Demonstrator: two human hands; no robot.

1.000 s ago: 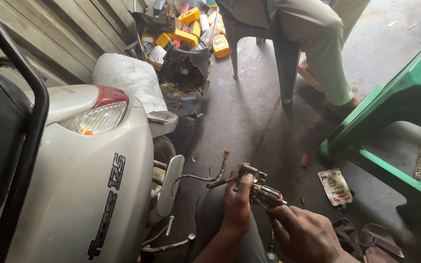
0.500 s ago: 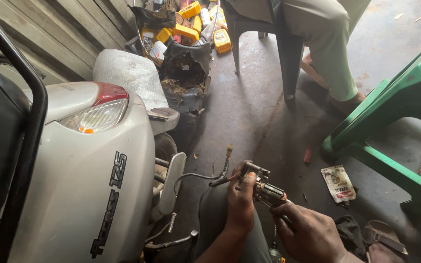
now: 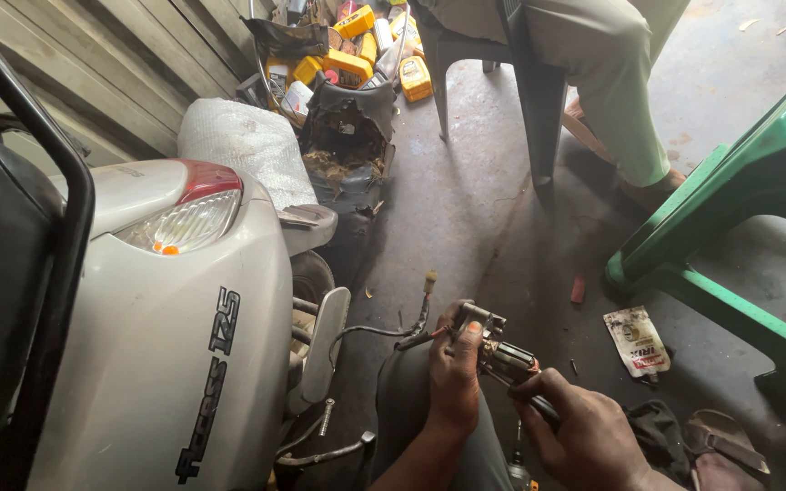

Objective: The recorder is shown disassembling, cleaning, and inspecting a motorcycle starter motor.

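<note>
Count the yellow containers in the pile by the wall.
About 5: one yellow container at the pile's top, one at its left, one in the middle, one standing on the floor at the right, one partly visible behind. More may be hidden.

Left hand (image 3: 455, 377): raised from lower frame, back toward camera, fingers (image 3: 471, 338) curled closed. Right hand (image 3: 584, 435): entering from lower right, fingers clenched, close beside left.

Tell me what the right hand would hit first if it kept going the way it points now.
The right hand points up and left along the dark tool it grips. Straight on, it would first meet the small metal part held by the left hand; the tool tip seems already at it, though depth is unclear.
</note>
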